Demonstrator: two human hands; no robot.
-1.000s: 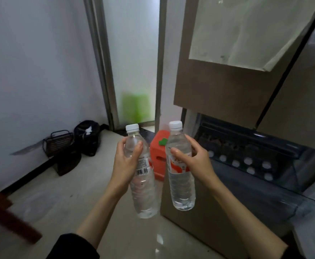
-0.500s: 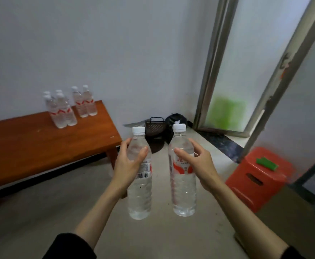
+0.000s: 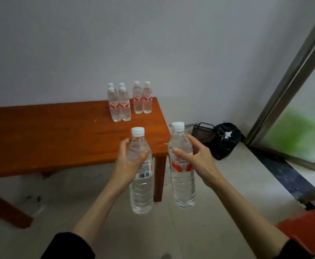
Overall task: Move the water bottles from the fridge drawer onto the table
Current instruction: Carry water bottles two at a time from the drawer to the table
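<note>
Clear bottles in hand: two, upright, in the air before the table's near right corner
Left hand [image 3: 129,161]: fingers wrapped round the left bottle [image 3: 141,176], just above its label
Right hand [image 3: 197,157]: thumb and fingers clasp the right bottle [image 3: 182,169] at its shoulder
Wooden table [image 3: 59,139]: six bottles [image 3: 129,100] standing at the far right end

Plain grey wall [image 3: 153,43], pale floor [image 3: 218,202] — frosted sliding door [image 3: 298,139] right, orange stool [image 3: 310,230] in corner.
</note>
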